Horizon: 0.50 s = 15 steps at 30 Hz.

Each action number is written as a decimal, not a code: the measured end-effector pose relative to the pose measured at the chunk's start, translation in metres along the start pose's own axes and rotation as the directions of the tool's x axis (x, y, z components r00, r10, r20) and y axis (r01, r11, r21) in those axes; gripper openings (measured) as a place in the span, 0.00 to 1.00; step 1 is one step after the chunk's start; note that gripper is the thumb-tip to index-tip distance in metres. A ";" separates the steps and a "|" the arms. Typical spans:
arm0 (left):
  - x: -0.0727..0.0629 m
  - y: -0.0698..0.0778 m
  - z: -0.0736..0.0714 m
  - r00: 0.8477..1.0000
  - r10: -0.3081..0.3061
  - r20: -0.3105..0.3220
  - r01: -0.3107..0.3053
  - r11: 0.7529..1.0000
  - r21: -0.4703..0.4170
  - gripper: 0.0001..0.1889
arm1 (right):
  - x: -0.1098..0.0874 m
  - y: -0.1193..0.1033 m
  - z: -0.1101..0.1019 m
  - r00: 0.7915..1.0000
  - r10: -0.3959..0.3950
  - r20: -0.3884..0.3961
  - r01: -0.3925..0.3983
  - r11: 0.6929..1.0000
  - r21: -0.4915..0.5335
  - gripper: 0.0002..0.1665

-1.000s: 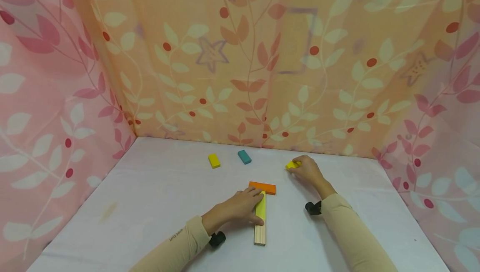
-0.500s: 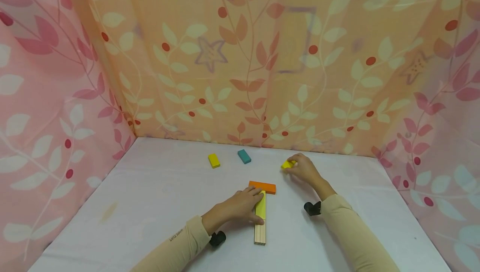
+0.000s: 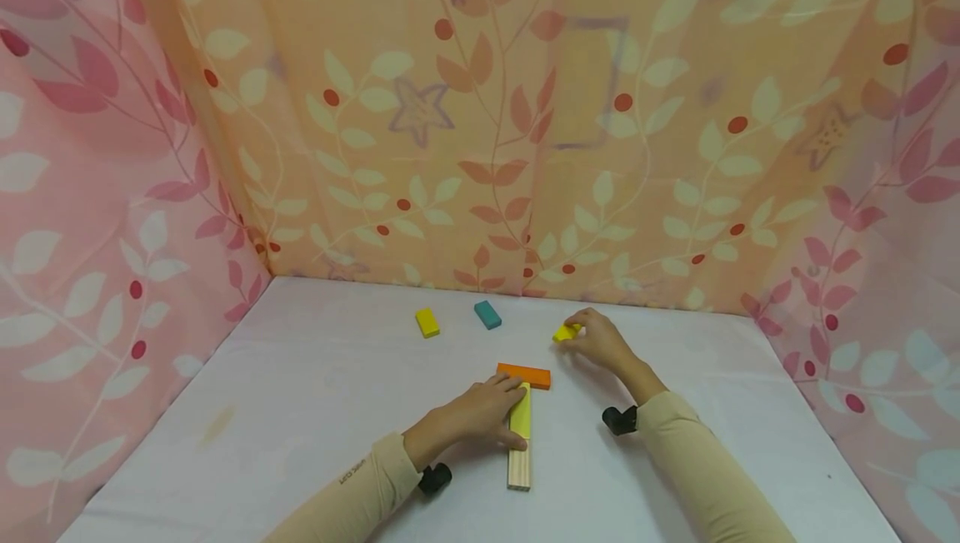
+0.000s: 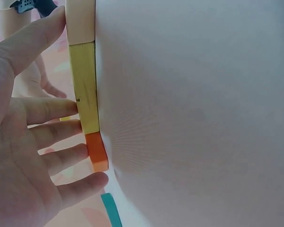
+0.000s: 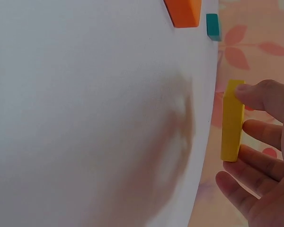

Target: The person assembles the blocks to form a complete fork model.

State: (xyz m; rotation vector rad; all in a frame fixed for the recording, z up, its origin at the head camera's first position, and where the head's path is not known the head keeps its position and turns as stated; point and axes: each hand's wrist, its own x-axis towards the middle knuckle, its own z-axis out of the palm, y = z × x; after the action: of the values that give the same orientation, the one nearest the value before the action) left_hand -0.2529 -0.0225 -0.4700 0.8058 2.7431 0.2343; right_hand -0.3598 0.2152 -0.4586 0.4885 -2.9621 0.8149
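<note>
My right hand (image 3: 603,345) pinches a yellow wooden block (image 5: 232,124) between thumb and fingers, held above the white table at the right of centre. On the table a pale yellow block (image 3: 522,411) and a plain wood block (image 3: 518,470) lie end to end, and an orange block (image 3: 534,377) lies crosswise at their far end. Over this T shape rests my left hand (image 3: 480,411). In the left wrist view its extended fingers (image 4: 57,109) touch the sides of the yellow and orange blocks, while the thumb reaches the plain one.
Toward the back of the table (image 3: 322,376) lie another yellow block (image 3: 427,323) and a teal block (image 3: 487,315), apart from each other. Patterned cloth (image 3: 480,151) walls in the back and both sides.
My right hand has moved a little to the left with the yellow block in its grip. The left hand and the T of blocks stay put.
</note>
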 end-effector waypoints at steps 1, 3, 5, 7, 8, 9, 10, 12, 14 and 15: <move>0.000 0.000 0.000 1.000 0.000 0.001 0.000 1.000 0.002 0.45 | 0.000 -0.001 0.000 1.000 0.000 0.002 0.000 1.000 0.003 0.24; -0.001 0.001 0.000 1.000 -0.002 0.004 0.002 1.000 0.007 0.45 | -0.001 -0.003 0.001 1.000 -0.003 0.008 0.003 1.000 0.005 0.24; -0.002 0.001 -0.001 1.000 -0.004 0.007 0.004 1.000 0.011 0.45 | -0.001 -0.005 0.002 1.000 -0.007 0.012 0.007 1.000 0.008 0.24; -0.003 0.002 -0.002 1.000 -0.006 0.010 0.006 1.000 0.005 0.45 | -0.001 -0.007 0.002 1.000 -0.009 0.017 0.009 1.000 0.013 0.24; -0.003 0.002 -0.002 1.000 -0.005 0.010 0.005 1.000 0.005 0.45 | -0.001 -0.008 0.002 1.000 -0.013 0.018 0.013 1.000 0.012 0.24; -0.003 0.002 -0.003 1.000 -0.004 0.009 0.004 1.000 0.003 0.45 | -0.001 -0.009 0.002 1.000 -0.012 0.019 0.012 1.000 0.016 0.24; -0.002 0.002 -0.003 1.000 -0.002 0.009 0.002 1.000 0.000 0.45 | 0.000 -0.009 0.002 1.000 -0.012 0.021 0.012 1.000 0.018 0.24; -0.002 0.002 -0.003 1.000 0.001 0.007 -0.001 1.000 -0.004 0.45 | 0.000 -0.011 0.003 1.000 -0.011 0.026 0.010 1.000 0.024 0.24; -0.001 0.002 -0.002 1.000 0.003 0.005 -0.003 1.000 -0.005 0.45 | 0.001 -0.012 0.004 0.999 -0.018 0.031 0.017 1.000 0.025 0.24; -0.001 0.001 -0.002 1.000 0.003 0.005 -0.003 1.000 -0.006 0.45 | 0.001 -0.013 0.005 0.999 -0.018 0.034 0.017 0.999 0.030 0.24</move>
State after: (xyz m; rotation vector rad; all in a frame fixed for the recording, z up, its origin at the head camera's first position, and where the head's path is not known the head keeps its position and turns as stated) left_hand -0.2519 -0.0222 -0.4678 0.8076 2.7351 0.2407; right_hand -0.3561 0.2017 -0.4563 0.5346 -2.9758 0.8589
